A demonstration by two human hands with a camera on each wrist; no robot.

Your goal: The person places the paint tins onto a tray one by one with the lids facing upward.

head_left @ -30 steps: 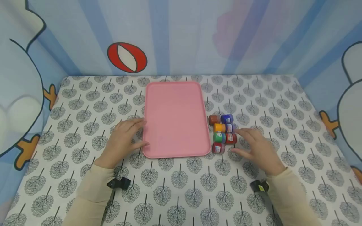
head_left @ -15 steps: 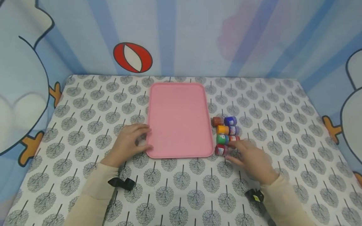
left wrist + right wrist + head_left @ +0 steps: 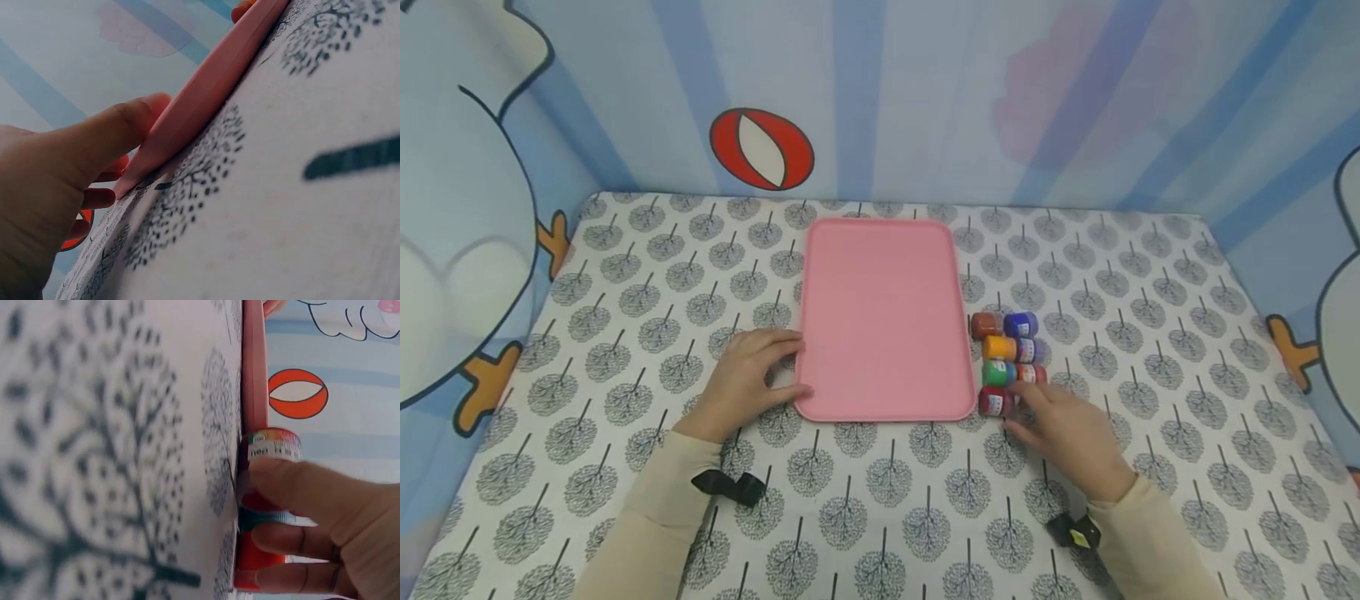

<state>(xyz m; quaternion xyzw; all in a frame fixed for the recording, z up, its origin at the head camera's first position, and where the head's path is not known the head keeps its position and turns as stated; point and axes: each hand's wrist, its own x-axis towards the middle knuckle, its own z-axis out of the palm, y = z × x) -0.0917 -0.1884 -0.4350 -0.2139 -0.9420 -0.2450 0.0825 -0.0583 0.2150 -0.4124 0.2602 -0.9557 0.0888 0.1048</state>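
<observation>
A pink rectangular tray lies on the tree-patterned cloth. My left hand is at its near left edge; in the left wrist view the thumb rests on the tray rim, with other fingers at the side. Beside the tray's right edge lie several small paint jars. My right hand is at the nearest one, a crimson jar, thumb and fingers spread about its right end. In the right wrist view the thumb overlaps the jar's label, and the other fingers lie across a red jar.
Above the crimson jar are a green jar and the red one, then orange and purple, then brown and blue. A printed curtain hangs behind the table.
My right hand has moved left and nearer, from beside the jars to the crimson jar. The left hand stays at the tray edge. The head view has shifted slightly.
</observation>
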